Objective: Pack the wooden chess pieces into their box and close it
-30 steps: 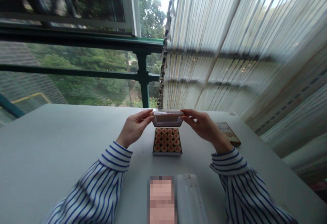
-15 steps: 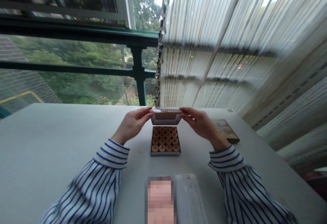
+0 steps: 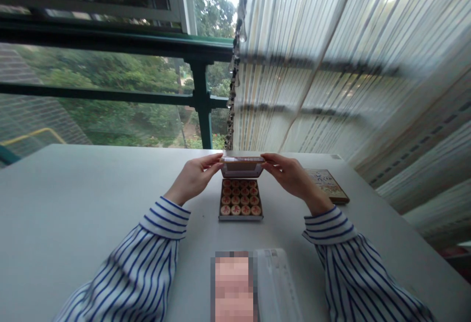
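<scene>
- Just above the middle of the frame, the lid (image 3: 242, 166) is held up off the table, tilted so its hollow underside faces the camera.
- The left hand (image 3: 193, 180) pinches the lid's left end with fingertips and thumb; the right hand (image 3: 290, 177) pinches the right end the same way.
- Directly below the lid, at the centre of the frame, the open box (image 3: 240, 218) sits flat on the white table (image 3: 73, 204).
- Round wooden pieces (image 3: 240, 197) with red marks fill the box in tidy rows.
- Right of the right hand, near the table's far edge, lies a flat printed board (image 3: 327, 185), apart from the box.
- At the bottom centre, a white flat packet (image 3: 275, 283) lies between the striped sleeves.
- A striped curtain (image 3: 349, 67) fills the upper right; a green window rail (image 3: 198, 101) crosses the upper left.
</scene>
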The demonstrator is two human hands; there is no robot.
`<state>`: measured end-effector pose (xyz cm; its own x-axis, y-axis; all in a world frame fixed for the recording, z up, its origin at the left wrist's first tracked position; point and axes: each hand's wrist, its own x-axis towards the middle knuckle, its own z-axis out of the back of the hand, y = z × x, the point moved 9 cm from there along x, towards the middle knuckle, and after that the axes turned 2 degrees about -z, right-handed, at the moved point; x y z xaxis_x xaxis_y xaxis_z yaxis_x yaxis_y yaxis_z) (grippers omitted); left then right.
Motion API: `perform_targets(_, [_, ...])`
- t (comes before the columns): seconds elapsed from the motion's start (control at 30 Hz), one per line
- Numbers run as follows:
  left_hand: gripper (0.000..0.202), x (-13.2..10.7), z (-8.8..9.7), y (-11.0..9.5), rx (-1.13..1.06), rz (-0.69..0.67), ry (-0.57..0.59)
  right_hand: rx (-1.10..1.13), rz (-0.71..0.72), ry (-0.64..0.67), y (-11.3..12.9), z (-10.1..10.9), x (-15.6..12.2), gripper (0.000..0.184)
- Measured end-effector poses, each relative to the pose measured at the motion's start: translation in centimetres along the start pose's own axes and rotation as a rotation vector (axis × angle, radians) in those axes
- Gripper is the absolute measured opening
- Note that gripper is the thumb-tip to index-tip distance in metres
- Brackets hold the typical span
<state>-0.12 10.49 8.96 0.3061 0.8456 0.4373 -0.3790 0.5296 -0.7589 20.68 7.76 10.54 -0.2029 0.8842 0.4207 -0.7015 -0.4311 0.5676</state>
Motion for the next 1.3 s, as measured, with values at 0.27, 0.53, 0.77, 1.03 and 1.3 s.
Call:
perform_targets(0.27, [0.043, -0.04, 0.13, -0.35, 0.066, -0.001, 0.010, -0.039, -0.001, 0.002, -0.12, -0.12, -0.01, 0.030])
perform_targets(0.53, [0.041, -0.04, 0.16, -0.44, 0.089, -0.014, 0.018, -0.061, -0.002, 0.021, -0.11, -0.28, 0.00, 0.030])
perform_targets(0.77, [0.041, -0.11, 0.05, -0.45, 0.094, -0.005, 0.028, -0.080, 0.000, 0.029, 0.06, -0.13, -0.10, 0.029])
perform_targets(1.03, [0.041, -0.10, 0.07, -0.35, 0.105, -0.005, 0.037, -0.078, 0.009, 0.053, 0.35, -0.20, -0.16, 0.028])
perform_targets(1.3, [0.039, -0.10, 0.00, -0.41, 0.108, -0.007, 0.050, -0.090, 0.020, 0.066, 0.52, -0.37, -0.20, 0.027])
